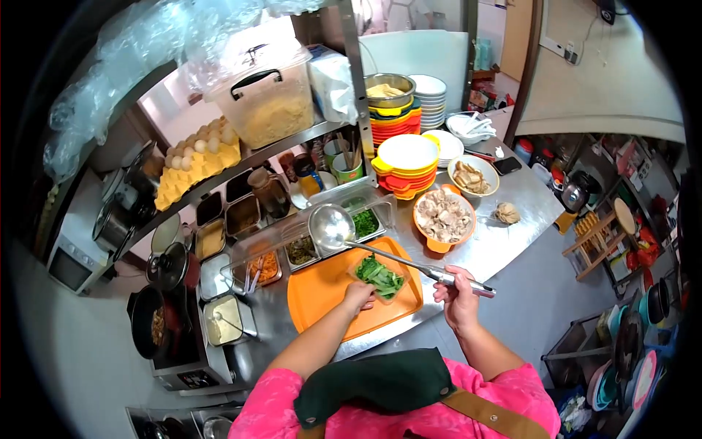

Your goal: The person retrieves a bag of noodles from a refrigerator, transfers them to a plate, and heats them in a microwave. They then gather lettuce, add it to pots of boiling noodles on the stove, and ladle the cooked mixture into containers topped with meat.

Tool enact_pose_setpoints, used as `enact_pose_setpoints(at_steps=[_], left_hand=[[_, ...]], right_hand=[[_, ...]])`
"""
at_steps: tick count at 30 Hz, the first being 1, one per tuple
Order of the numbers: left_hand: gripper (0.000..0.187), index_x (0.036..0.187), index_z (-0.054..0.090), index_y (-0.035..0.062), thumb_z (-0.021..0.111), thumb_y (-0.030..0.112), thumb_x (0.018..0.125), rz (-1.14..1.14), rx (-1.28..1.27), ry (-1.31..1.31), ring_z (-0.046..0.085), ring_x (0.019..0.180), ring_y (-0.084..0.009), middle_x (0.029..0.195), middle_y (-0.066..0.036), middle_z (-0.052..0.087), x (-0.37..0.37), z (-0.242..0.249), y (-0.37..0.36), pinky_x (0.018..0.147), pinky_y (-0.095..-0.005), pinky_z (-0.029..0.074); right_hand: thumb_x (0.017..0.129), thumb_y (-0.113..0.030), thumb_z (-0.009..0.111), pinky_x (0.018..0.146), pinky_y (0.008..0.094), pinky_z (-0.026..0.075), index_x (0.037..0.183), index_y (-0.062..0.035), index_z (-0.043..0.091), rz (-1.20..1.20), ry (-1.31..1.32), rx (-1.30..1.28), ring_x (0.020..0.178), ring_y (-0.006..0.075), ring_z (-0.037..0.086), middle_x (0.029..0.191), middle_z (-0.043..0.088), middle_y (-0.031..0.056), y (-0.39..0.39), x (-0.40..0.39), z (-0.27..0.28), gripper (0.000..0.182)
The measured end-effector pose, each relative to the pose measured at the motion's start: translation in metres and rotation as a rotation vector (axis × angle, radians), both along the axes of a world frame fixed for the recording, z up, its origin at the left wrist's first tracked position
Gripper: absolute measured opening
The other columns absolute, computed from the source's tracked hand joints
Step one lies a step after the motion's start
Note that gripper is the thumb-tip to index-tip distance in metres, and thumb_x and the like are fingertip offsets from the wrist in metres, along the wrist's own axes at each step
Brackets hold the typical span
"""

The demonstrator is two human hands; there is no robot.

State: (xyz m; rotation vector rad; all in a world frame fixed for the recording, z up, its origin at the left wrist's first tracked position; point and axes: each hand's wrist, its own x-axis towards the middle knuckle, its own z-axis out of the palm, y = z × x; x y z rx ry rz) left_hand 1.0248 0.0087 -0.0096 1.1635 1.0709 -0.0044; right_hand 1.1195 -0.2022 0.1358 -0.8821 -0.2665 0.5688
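My right hand (459, 300) is closed around the handle of a long metal ladle (331, 225). The ladle's bowl hangs to the left, over the front of the clear-lidded topping box (322, 212). On an orange tray (314, 296) rests a small clear container of chopped leafy greens (379, 276). My left hand (358, 298) has its fingers drawn together at the container's left edge, gripping there; the fingertips are partly hidden. Chopped green herbs (365, 222) and shredded orange vegetable (264, 268) sit in compartments behind the tray.
An orange bowl of cut meat (443, 216) stands right of the tray, near stacked yellow-rimmed bowls (407, 155) and a phone (507, 165). A shelf overhead holds eggs (201, 150) and a lidded plastic bin (267, 102). A dark pan (152, 322) is at left.
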Motion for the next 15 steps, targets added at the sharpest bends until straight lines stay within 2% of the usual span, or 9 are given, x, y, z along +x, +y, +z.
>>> enact_pose_setpoints(at_steps=[1,2,5,8,9,10,12,13,15], left_hand=[[0.013,0.085,0.051,0.0021,0.052,0.011,0.076,0.007,-0.016,-0.013,0.057,0.068,-0.0175,0.078,-0.008,0.055,0.004,0.0,0.0,0.055,-0.0301,0.05],[0.013,0.085,0.051,0.0021,0.052,0.011,0.076,0.024,-0.019,-0.022,0.057,0.068,-0.0175,0.078,-0.008,0.055,0.004,0.0,-0.001,0.055,-0.0301,0.05],[0.014,0.088,0.052,0.0012,0.048,0.01,0.077,0.094,-0.105,-0.146,0.059,0.074,-0.0199,0.082,-0.009,0.057,-0.012,0.013,-0.002,0.066,-0.0329,0.05],[0.009,0.085,0.051,0.0048,0.047,0.008,0.077,0.079,-0.226,-0.232,0.056,0.072,-0.0184,0.078,-0.006,0.053,-0.058,0.063,-0.002,0.067,-0.034,0.05],[0.006,0.082,0.05,0.0062,0.048,0.008,0.078,0.053,-0.241,-0.281,0.055,0.071,-0.0166,0.077,-0.004,0.052,-0.077,0.055,0.006,0.066,-0.0344,0.05],[0.006,0.082,0.05,0.0062,0.048,0.008,0.078,0.136,-0.244,-0.29,0.055,0.071,-0.0166,0.077,-0.004,0.052,-0.101,0.07,0.008,0.066,-0.0344,0.05],[0.004,0.08,0.05,0.0075,0.05,0.011,0.078,0.167,-0.315,-0.517,0.053,0.071,-0.0138,0.075,-0.003,0.051,-0.153,0.133,0.007,0.064,-0.033,0.05],[0.004,0.08,0.05,0.0075,0.05,0.011,0.078,0.263,-0.309,-0.538,0.053,0.071,-0.0138,0.075,-0.003,0.051,-0.185,0.152,0.009,0.064,-0.033,0.05],[0.011,0.085,0.051,0.0073,0.052,0.016,0.078,0.3,-0.132,-0.63,0.054,0.071,-0.0137,0.078,-0.003,0.052,-0.252,0.184,0.013,0.06,-0.0319,0.05]], right_hand=[[0.085,-0.022,0.045,0.048,0.0252,0.049,0.101,0.0007,0.049,-0.006,-0.004,0.004,0.053,0.0179,0.058,0.071,0.058,0.0156,0.002,0.0,0.002,0.028],[0.085,-0.022,0.045,0.048,0.0252,0.049,0.101,0.0007,0.049,0.012,-0.013,0.001,0.053,0.0179,0.058,0.071,0.058,0.0156,0.004,0.0,0.004,0.028],[0.085,-0.025,0.046,0.047,0.0252,0.049,0.102,0.0003,0.048,0.031,-0.077,0.027,0.052,0.0176,0.058,0.071,0.058,0.0155,0.016,-0.007,0.013,0.03],[0.086,-0.03,0.044,0.047,0.0244,0.047,0.103,-0.0007,0.047,0.047,-0.164,0.027,0.053,0.0169,0.056,0.072,0.058,0.0147,0.028,-0.015,0.022,0.034],[0.085,-0.031,0.044,0.048,0.0237,0.046,0.103,-0.0013,0.047,0.065,-0.229,0.075,0.053,0.0163,0.056,0.072,0.057,0.0145,0.034,-0.016,0.026,0.035],[0.085,-0.032,0.044,0.049,0.0229,0.045,0.103,-0.0019,0.048,0.097,-0.288,0.127,0.054,0.0158,0.055,0.073,0.057,0.0142,0.042,-0.02,0.029,0.036],[0.084,-0.034,0.046,0.05,0.0215,0.044,0.104,-0.003,0.048,0.087,-0.289,0.183,0.055,0.0148,0.054,0.077,0.057,0.0132,0.063,-0.032,0.039,0.036],[0.084,-0.034,0.047,0.051,0.0215,0.044,0.105,-0.0036,0.048,0.128,-0.28,0.199,0.057,0.0146,0.053,0.079,0.057,0.0122,0.076,-0.044,0.052,0.037],[0.082,-0.035,0.05,0.052,0.0208,0.044,0.106,-0.0045,0.048,0.193,-0.316,0.266,0.064,0.0139,0.054,0.085,0.056,0.0106,0.113,-0.078,0.075,0.039]])
